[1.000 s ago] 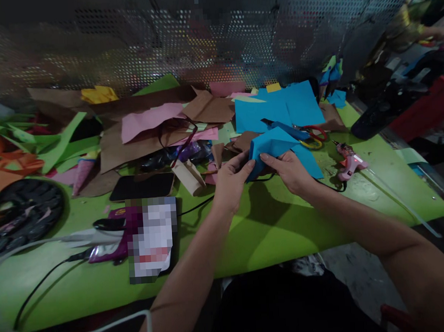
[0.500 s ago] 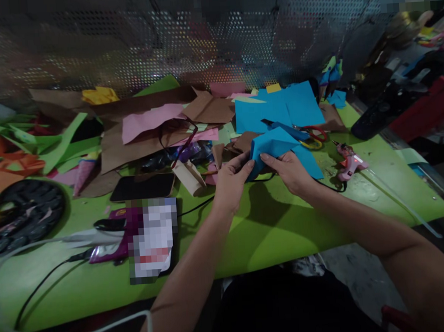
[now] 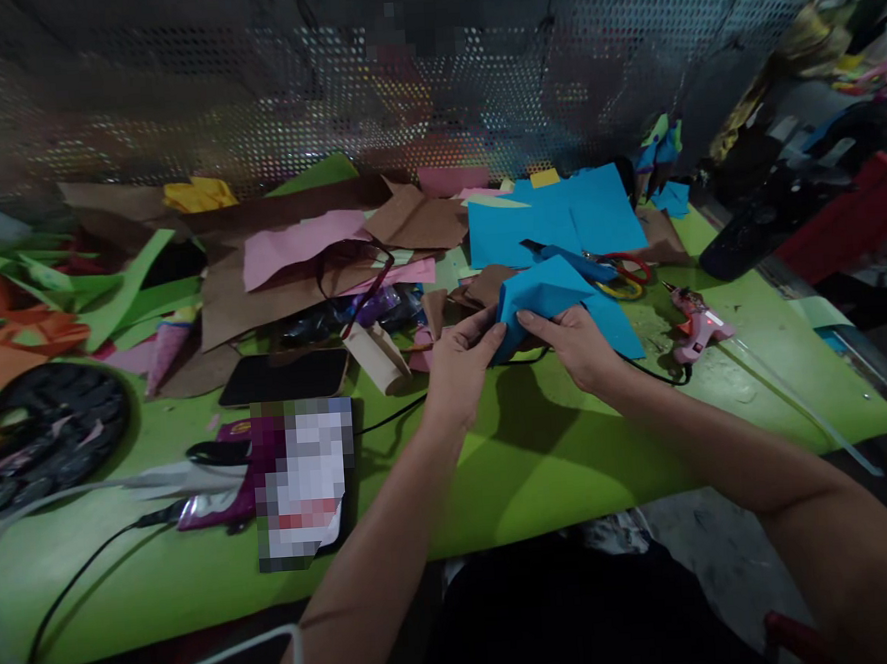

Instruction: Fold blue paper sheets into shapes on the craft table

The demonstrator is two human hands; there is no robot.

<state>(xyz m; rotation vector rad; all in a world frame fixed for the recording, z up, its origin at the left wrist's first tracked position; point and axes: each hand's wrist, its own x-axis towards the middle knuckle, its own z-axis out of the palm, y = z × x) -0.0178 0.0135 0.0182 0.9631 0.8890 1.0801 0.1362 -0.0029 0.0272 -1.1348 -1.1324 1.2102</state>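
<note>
A folded piece of blue paper is held up over the middle of the table between both hands. My left hand pinches its left edge, thumb in front and fingers behind. My right hand grips the lower right part, with the thumb pressed on the near face and the other fingers mostly hidden behind. Just beyond the paper lie scissors with red and yellow handles, beside a large blue sheet. To the right of my right hand rests a pink glue gun with a small red light.
On the green table are a dark phone, a pixelated white item, a cardboard tube and a round black tray. Brown, pink, green and orange paper scraps crowd the back. A clear glue stick extends from the glue gun. Perforated metal stands behind.
Both hands keep the same hold on the blue paper, with barely any movement. The camera view has shifted very slightly.
</note>
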